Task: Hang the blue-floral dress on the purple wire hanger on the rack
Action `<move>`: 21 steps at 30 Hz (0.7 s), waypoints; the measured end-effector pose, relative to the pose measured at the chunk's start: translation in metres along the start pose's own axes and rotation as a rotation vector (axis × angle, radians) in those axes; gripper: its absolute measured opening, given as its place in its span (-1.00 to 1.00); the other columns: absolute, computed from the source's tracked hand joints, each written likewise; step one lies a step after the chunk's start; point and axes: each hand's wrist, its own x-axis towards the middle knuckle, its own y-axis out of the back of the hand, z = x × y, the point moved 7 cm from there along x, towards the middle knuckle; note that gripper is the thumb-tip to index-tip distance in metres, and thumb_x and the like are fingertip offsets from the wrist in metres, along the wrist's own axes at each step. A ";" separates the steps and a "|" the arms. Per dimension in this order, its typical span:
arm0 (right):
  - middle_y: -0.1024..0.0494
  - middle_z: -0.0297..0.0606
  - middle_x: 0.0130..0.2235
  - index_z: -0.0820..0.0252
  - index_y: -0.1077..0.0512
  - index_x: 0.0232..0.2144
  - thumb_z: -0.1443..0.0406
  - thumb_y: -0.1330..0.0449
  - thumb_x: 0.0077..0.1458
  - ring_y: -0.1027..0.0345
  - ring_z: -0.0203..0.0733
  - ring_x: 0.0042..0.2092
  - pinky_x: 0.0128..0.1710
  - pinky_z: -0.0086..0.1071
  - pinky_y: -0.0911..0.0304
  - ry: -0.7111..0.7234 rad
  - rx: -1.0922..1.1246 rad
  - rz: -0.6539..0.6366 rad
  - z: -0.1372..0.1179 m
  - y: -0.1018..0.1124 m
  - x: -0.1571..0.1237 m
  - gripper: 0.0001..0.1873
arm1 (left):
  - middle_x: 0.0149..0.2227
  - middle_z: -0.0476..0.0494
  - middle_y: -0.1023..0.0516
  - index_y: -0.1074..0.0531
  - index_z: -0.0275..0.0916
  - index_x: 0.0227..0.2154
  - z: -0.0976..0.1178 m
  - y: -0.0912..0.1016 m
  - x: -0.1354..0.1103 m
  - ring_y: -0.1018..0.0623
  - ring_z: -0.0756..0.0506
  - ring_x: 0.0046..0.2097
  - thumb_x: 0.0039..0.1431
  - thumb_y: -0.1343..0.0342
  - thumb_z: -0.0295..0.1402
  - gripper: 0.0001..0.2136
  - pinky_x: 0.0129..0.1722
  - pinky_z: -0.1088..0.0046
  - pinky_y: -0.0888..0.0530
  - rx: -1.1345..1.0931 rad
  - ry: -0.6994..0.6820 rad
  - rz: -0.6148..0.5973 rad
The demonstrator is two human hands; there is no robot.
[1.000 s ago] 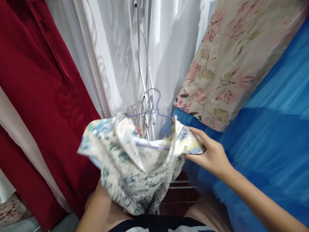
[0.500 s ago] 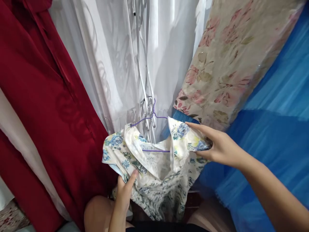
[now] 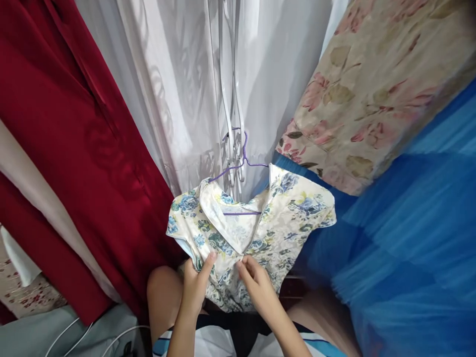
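Observation:
A white garment with blue and yellow flowers [image 3: 286, 213] hangs by its shoulders on a purple hanger [image 3: 245, 161], whose hook is at a white strap-like hanging piece [image 3: 227, 106]. My left hand [image 3: 196, 282] grips the garment's side below the left sleeve, thumb on the front and fingers behind the cloth. At the bottom of the V-shaped neckline, my right hand [image 3: 256, 282] pinches the fabric between thumb and curled fingers. The hanger's lower bar shows inside the neck opening. The garment's lower part is bunched and partly hidden by my hands.
Dark red cloth [image 3: 96, 173] hangs on the left, white curtains [image 3: 186, 74] behind. To the right hang a beige floral cloth [image 3: 345, 99] and blue tulle [image 3: 409, 248]. Thin white wires [image 3: 70, 334] cross grey fabric at lower left.
My right hand has left the right shoulder and moved down and left to the neckline's point. The right sleeve now lies spread. My left hand keeps its hold.

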 end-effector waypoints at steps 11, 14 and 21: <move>-0.24 -0.39 -0.64 0.15 -0.27 -0.60 -0.03 -0.14 0.15 -0.05 -0.28 -0.55 -0.49 -0.38 0.06 -0.171 0.204 -0.009 0.008 0.015 -0.005 -0.54 | 0.10 -0.28 -0.34 -0.31 -0.21 -0.05 0.038 0.013 -0.039 -0.39 -0.21 0.14 0.02 -0.31 -0.37 -0.56 0.16 0.18 -0.34 0.213 -0.802 0.443; -0.24 -0.42 -0.69 0.19 -0.34 -0.58 -0.03 -0.19 0.10 0.00 -0.34 -0.60 -0.54 -0.41 0.13 -0.213 0.267 -0.092 0.008 0.009 -0.010 -0.55 | -0.04 -0.22 -0.43 -0.34 -0.21 -0.09 0.011 -0.028 -0.042 -0.47 -0.14 -0.01 0.12 -0.19 -0.46 -0.71 0.03 0.29 -0.41 0.385 -0.672 0.076; -0.11 -0.52 -0.73 0.24 -0.40 -0.55 0.00 -0.25 0.05 0.17 -0.43 -0.65 -0.58 -0.43 0.27 -0.272 0.362 -0.124 -0.019 0.011 -0.013 -0.58 | -0.42 -0.06 -0.43 -0.32 -0.23 -0.42 -0.021 -0.074 -0.054 -0.43 -0.05 -0.36 0.20 0.02 -0.52 -0.88 -0.32 0.50 -0.34 0.532 -0.417 -0.297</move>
